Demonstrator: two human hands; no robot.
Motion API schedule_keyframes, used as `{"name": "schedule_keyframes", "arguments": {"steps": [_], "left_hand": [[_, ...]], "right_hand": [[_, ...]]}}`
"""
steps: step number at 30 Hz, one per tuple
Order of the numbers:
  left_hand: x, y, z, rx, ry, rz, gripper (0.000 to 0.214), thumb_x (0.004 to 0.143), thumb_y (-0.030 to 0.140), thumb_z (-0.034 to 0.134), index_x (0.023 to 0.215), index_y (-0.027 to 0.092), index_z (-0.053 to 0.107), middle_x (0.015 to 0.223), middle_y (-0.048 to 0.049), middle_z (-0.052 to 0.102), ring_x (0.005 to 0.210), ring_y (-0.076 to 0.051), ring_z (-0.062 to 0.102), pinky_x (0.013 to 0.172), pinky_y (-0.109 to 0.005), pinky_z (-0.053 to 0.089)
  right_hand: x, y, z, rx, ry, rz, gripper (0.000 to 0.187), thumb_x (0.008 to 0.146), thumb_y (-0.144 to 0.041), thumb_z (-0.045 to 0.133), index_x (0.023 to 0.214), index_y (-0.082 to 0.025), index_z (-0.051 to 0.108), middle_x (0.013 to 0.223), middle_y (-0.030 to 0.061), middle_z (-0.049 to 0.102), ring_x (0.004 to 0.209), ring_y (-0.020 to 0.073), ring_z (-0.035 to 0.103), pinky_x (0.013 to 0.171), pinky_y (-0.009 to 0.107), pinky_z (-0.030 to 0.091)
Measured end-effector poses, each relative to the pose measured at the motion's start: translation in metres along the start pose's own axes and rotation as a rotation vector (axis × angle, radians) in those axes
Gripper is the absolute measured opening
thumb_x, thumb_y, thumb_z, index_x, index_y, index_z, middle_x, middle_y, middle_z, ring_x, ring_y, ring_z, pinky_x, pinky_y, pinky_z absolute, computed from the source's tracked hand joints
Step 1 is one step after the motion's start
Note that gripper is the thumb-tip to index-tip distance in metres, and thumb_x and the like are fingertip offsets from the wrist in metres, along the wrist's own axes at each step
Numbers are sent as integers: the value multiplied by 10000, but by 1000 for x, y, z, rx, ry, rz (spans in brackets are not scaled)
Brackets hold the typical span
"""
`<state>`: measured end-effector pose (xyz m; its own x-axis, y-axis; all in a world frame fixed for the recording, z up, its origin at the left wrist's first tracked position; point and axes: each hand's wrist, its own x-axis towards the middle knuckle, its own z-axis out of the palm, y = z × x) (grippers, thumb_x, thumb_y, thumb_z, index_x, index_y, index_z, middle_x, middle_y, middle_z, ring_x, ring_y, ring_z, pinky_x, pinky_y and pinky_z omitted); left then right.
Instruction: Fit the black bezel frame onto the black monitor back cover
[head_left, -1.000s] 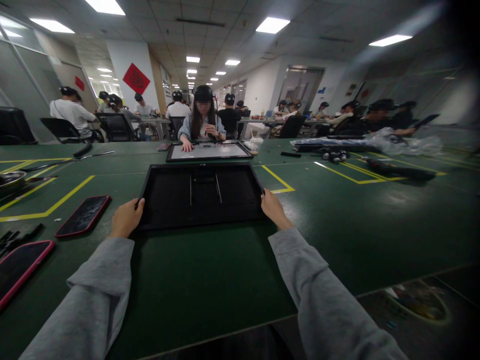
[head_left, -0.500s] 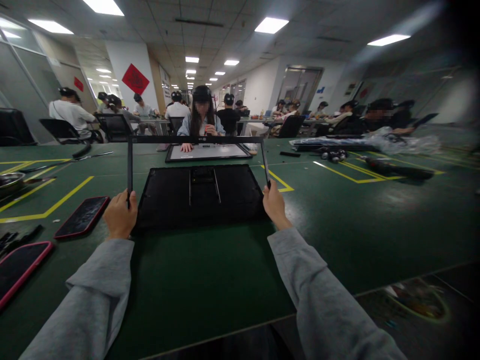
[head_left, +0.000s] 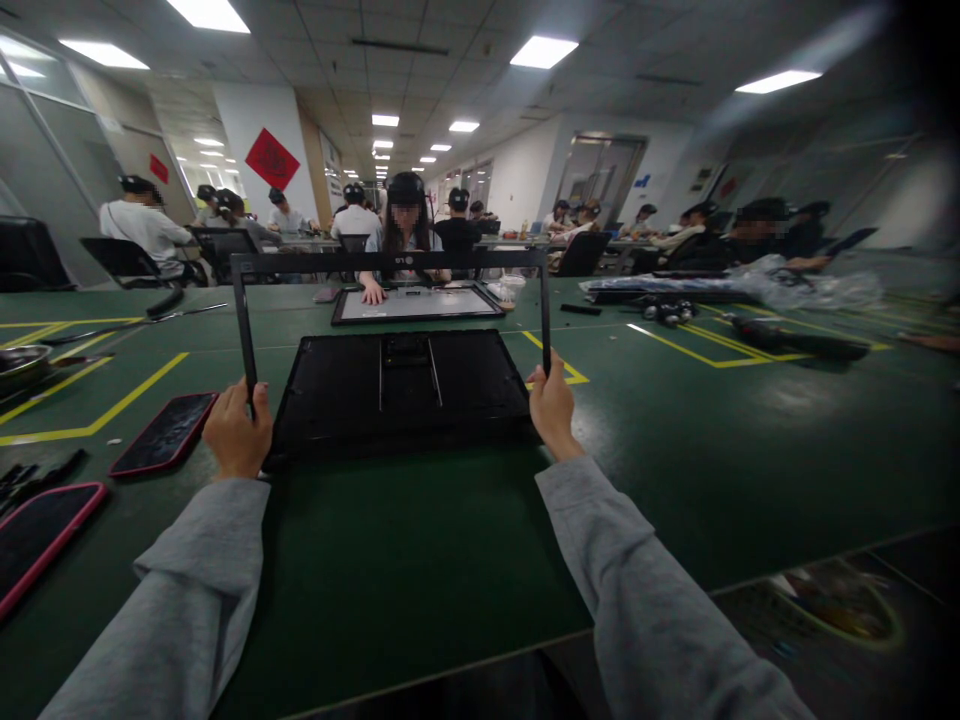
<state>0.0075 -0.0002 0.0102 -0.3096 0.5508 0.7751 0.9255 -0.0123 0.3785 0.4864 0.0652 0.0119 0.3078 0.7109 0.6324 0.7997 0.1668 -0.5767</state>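
A thin black monitor bezel (head_left: pixel 345 262) is held up in front of me, its long bar across the top with a small logo at the middle. My left hand (head_left: pixel 238 430) is closed around its left side strip, thumb up. On the opposite side strip, my right hand (head_left: pixel 553 408) grips in the same way. Behind and below the bezel lies a black monitor back cover (head_left: pixel 337 385), flat on the green table, with two thin metal strips around an opening near its middle. The bezel's lower ends are hidden by my hands.
Across the table (head_left: pixel 420 560), a person's hand (head_left: pixel 373 291) rests on a display panel (head_left: pixel 442 304). Two phones lie left, one a red-edged phone (head_left: pixel 165 434), the other a pink-edged phone (head_left: pixel 45 540). At right are a dark tool (head_left: pixel 795 340) and plastic wrap (head_left: pixel 802 284).
The bezel has risen slightly and tilted, its top bar now looking nearer and wider. Both my hands keep their hold. The back cover has stayed in place.
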Motion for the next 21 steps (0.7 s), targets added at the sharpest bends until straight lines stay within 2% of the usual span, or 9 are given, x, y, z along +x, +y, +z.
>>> {"name": "schedule_keyframes", "arguments": {"steps": [6, 14, 21], "left_hand": [[-1, 4, -4, 47, -41, -49, 485, 960, 423, 277, 1186, 140, 599, 1090, -153, 624, 1017, -250, 560, 866, -353, 373], [-1, 4, -5, 8, -35, -40, 450, 954, 392, 310, 1198, 141, 591, 1104, -166, 611, 1070, -266, 544, 888, -380, 379], [-1, 2, -4, 29, -20, -18, 456, 960, 406, 298, 1188, 142, 592, 1095, -149, 620, 1037, -242, 556, 882, -355, 379]], "right_hand": [[-2, -7, -4, -35, -53, 10, 524, 980, -356, 213, 1464, -168, 281, 947, 91, 669, 898, 238, 627, 807, 364, 450], [-1, -5, -3, -8, -35, 19, 545, 981, -372, 216, 1480, -156, 260, 950, 92, 664, 897, 245, 617, 823, 373, 435], [-1, -5, -2, 14, -20, 7, 530, 978, -373, 226, 1459, -162, 295, 924, 80, 665, 872, 234, 620, 803, 361, 443]]}}
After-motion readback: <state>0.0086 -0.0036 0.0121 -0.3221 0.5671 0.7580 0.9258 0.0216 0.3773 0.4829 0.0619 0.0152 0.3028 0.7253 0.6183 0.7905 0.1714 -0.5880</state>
